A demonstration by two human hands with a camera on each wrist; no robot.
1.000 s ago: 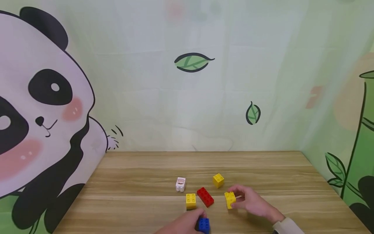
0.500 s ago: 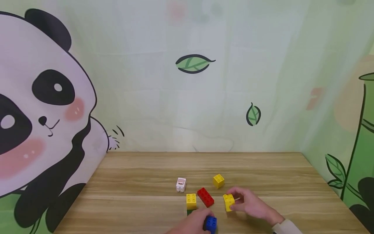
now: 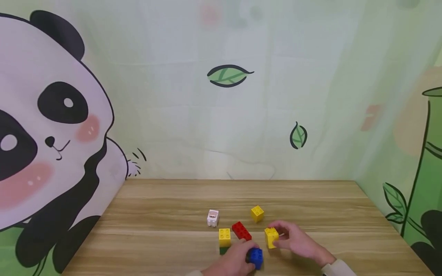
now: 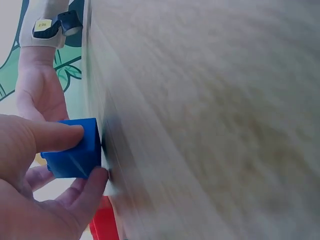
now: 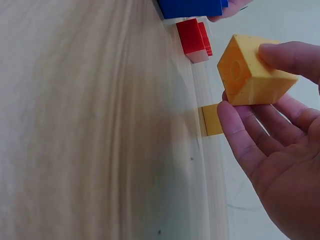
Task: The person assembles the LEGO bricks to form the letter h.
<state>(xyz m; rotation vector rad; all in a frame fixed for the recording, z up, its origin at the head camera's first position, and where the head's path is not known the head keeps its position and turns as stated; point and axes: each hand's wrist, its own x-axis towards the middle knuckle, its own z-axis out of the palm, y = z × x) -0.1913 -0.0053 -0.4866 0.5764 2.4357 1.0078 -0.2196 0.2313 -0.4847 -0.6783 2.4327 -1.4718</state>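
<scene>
My left hand pinches a blue brick between thumb and fingers, low over the front of the table. In the left wrist view the thumb lies across one face of the blue brick. To its right, my right hand holds a yellow brick. The right wrist view shows this yellow brick tilted and raised off the table, its hollow underside partly visible. Just behind the left hand lies a red brick, its near end hidden by the fingers.
Left of the red brick, a yellow brick sits on a green brick. A white printed brick and another yellow brick stand farther back on the wooden table. A panda-printed cloth hangs behind.
My left hand has moved right and slightly away from me with the blue brick, uncovering the green brick. The right hand stays nearly in place with its yellow brick.
</scene>
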